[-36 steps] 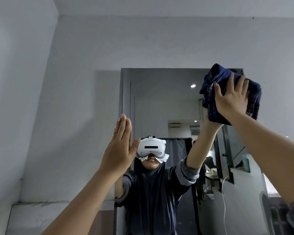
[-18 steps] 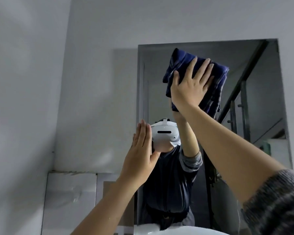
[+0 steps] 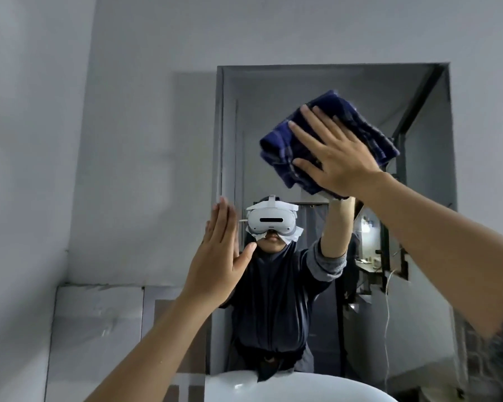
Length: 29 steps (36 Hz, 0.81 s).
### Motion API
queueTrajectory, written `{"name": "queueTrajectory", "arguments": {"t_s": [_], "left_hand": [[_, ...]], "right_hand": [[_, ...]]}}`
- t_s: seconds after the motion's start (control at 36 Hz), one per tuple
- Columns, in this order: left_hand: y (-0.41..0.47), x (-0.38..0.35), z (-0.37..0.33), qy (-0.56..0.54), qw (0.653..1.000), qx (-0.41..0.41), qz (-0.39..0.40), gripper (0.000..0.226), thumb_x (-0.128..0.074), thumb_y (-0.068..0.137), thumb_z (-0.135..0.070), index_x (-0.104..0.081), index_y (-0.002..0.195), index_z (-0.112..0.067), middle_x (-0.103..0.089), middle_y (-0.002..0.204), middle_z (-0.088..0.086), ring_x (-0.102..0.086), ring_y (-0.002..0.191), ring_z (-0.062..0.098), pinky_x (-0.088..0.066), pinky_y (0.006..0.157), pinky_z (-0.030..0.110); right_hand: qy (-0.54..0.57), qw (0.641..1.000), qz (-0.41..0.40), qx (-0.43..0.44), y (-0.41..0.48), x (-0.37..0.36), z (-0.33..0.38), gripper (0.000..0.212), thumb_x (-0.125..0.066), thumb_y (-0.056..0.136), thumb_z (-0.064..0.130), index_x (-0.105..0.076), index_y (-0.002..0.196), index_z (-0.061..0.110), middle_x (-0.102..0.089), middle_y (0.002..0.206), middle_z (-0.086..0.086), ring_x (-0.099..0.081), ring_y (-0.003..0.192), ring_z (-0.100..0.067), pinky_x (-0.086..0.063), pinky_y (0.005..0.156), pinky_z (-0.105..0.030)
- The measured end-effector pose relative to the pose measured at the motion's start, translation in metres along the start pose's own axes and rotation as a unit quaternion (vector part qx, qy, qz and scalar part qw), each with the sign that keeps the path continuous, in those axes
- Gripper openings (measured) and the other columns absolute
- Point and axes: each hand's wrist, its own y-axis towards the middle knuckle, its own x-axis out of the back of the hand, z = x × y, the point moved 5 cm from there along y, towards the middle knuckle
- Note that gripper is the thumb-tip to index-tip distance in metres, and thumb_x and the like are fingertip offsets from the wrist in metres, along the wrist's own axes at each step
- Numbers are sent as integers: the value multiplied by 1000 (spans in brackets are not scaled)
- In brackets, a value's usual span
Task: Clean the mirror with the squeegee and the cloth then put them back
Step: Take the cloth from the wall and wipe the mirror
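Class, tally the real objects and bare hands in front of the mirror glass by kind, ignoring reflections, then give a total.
Bare hands: 2 (left hand, right hand)
Folded dark blue checked cloths: 1
Rectangular wall mirrors: 1
White rounded basins: 1
Squeegees: 0 in view
Total: 5

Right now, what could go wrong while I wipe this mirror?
The right hand only presses the folded cloth flat against the mirror, so it may slip and fall toward the sink. The left hand rests flat at the mirror's left edge and may leave fresh prints.
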Motion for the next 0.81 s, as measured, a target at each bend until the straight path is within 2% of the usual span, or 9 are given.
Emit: {"name": "queueTrajectory", "arguments": {"t_s": [0.08,0.19,0.33,0.42,0.53,0.58,0.67,0.72,0.81], "left_hand": [[0,1,-1,-9,1000,4,-11,76,-29,89,-51,3,146,-11,8,156,6,12,142,11,3,114,23],[-2,3,-5,-20,1000,4,-17,75,-31,91,-48,2,146,-11,10,156,4,13,141,11,1,114,25],[-12,-1,-7,-21,1000,1,3,79,-36,90,-48,7,146,-12,14,155,4,15,141,13,5,114,25],[-20,-2,-7,-21,1000,-2,12,80,-38,90,-48,3,146,-9,12,155,5,12,142,15,5,114,23],[-26,-2,-5,-19,1000,-8,22,80,-39,89,-47,2,146,-7,10,155,7,10,142,17,-2,115,29],[-28,-2,-6,-21,999,-11,26,81,-42,89,-46,2,145,-7,9,155,9,9,143,18,-3,115,31],[-32,-3,-8,-24,999,-12,38,81,-47,91,-41,3,145,-7,11,155,9,12,142,18,0,114,29],[-38,-5,-8,-26,999,-9,44,82,-51,91,-37,2,145,-7,13,154,8,13,142,17,4,114,26],[-48,-7,-9,-27,999,-13,45,83,-56,90,-33,-2,145,-5,9,154,8,10,143,18,2,116,26]], "right_hand": [[36,993,-22,-108,-18,3,-40,63,-21,94,57,-5,148,30,2,159,-1,3,145,-17,0,118,-36],[92,958,-55,-266,-46,0,-71,63,-24,94,56,-3,148,33,5,158,1,6,145,-16,-2,116,-37],[133,916,-85,-368,-62,-5,-66,63,-25,94,55,-5,148,30,4,158,-1,6,145,-19,-7,116,-42],[161,873,-116,-446,-66,-8,-53,65,-25,93,55,-6,148,27,4,158,-4,6,145,-21,-7,116,-44],[185,807,-148,-541,-70,-16,-22,67,-27,93,53,-7,149,22,2,158,-8,4,145,-24,0,116,-44],[188,795,-154,-556,-68,-20,-3,67,-28,93,52,-7,149,21,1,158,-9,3,145,-25,1,116,-44],[195,796,-157,-552,-60,-23,28,67,-30,93,51,-9,149,20,0,158,-10,2,145,-25,1,116,-44],[198,808,-155,-533,-49,-23,46,66,-30,94,51,-10,149,19,1,158,-10,3,145,-25,1,116,-44],[202,844,-143,-476,-28,-21,69,67,-30,94,51,-9,149,19,2,158,-12,5,145,-26,2,116,-44]]}}
